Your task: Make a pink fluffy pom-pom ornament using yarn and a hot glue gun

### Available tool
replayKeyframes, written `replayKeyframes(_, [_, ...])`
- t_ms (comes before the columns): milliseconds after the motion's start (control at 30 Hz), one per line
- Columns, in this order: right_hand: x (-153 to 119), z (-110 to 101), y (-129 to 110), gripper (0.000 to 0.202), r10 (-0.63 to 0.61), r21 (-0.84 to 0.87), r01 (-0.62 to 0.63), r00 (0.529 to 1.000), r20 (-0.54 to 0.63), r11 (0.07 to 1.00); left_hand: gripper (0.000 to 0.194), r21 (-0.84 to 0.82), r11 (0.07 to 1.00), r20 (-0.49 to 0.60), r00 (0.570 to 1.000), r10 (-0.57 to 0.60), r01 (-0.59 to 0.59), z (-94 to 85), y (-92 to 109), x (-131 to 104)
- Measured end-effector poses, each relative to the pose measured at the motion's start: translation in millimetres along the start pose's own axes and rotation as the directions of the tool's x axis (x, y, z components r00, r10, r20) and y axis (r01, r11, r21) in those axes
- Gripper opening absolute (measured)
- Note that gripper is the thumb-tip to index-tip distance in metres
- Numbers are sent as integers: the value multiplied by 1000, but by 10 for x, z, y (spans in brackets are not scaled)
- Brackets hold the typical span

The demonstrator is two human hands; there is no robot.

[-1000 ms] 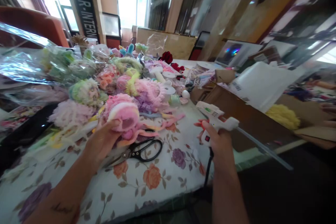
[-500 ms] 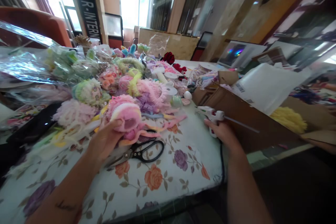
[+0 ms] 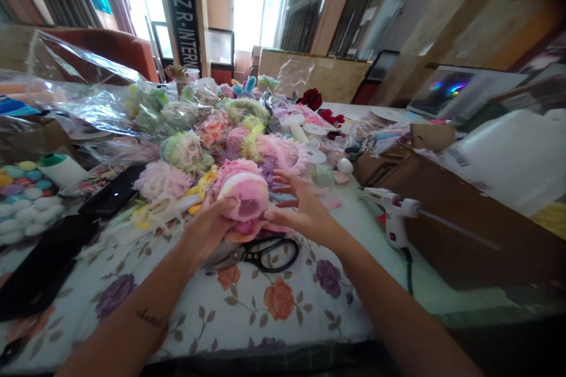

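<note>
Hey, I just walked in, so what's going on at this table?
A person's left hand holds a fluffy pink piece with a hollow in its near face. Their right hand is open beside it, fingers spread; whether it touches the piece is hard to tell. Black-handled scissors lie on the floral tablecloth just below. A white glue gun is out of both hands, beside a cardboard box on the right. Pastel fluffy items are heaped behind.

From here: 1 pr scissors (image 3: 253, 255). Just past them, 1 pink fluffy pc (image 3: 246, 193) w/ 2 hands (image 3: 305, 210). R of scissors, 1 glue gun (image 3: 392, 225); past & R of them, 1 wh. ball (image 3: 345, 165); far L, 1 wh. cone (image 3: 64, 174).
</note>
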State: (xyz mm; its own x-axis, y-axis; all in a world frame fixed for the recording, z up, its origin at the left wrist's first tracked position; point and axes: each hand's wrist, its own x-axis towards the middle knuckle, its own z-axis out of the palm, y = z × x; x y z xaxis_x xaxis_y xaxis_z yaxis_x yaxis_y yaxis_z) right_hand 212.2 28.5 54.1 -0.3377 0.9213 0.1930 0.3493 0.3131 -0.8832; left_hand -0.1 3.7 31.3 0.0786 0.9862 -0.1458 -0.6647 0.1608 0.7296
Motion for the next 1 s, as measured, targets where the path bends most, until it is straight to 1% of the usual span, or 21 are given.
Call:
replayKeyframes(67, [141, 177, 130, 103, 3, 200, -17, 997, 72, 980, 57, 18, 1000, 26, 1000, -1, 1, 14, 13, -12])
replayKeyframes(133, [186, 318, 249, 114, -4, 389, -39, 994, 111, 921, 58, 50, 999, 43, 999, -5, 3, 35, 24, -29])
replayKeyframes(200, [158, 420, 331, 120, -13, 502, -35, 996, 92, 864, 63, 102, 995, 51, 999, -16, 11, 57, 30, -50])
replayKeyframes(267, [97, 479, 368, 122, -22, 551, -3, 999, 40, 835, 70, 166, 986, 56, 998, -33, 23, 70, 31, -68])
replayKeyframes(333, [42, 500, 368, 120, -30, 570, 20, 1000, 8, 821, 78, 225, 974, 70, 997, -40, 23, 67, 28, -75])
replayKeyframes(400, [6, 498, 352, 118, -30, 578, 26, 1000, -3, 816, 85, 281, 960, 66, 998, -16, -3, 46, 21, -67])
replayKeyframes(533, [-14, 477, 329, 111, -34, 549, 29, 999, -2, 835, 91, 376, 925, 37, 999, 33, -44, -18, 15, -21])
replayKeyframes(600, [-12, 466, 329, 106, -27, 534, 18, 1000, 9, 845, 93, 400, 915, 5, 998, 60, -56, -41, 18, 1])
replayKeyframes(700, [-8, 446, 333, 96, 5, 512, -10, 1000, 11, 859, 95, 441, 892, -68, 988, 140, -96, -50, 25, 15])
replayKeyframes(767, [-7, 436, 334, 93, 25, 486, -23, 1000, 1, 873, 94, 445, 887, -55, 985, 167, -125, -44, 27, 15])
replayKeyframes(867, [-9, 433, 339, 90, 49, 469, -39, 999, -8, 882, 92, 423, 896, -3, 989, 147, -132, -36, 24, 10])
replayKeyframes(1000, [-8, 445, 360, 88, 49, 457, -34, 999, -22, 889, 88, 410, 903, 24, 991, 135, -133, -46, 16, 13])
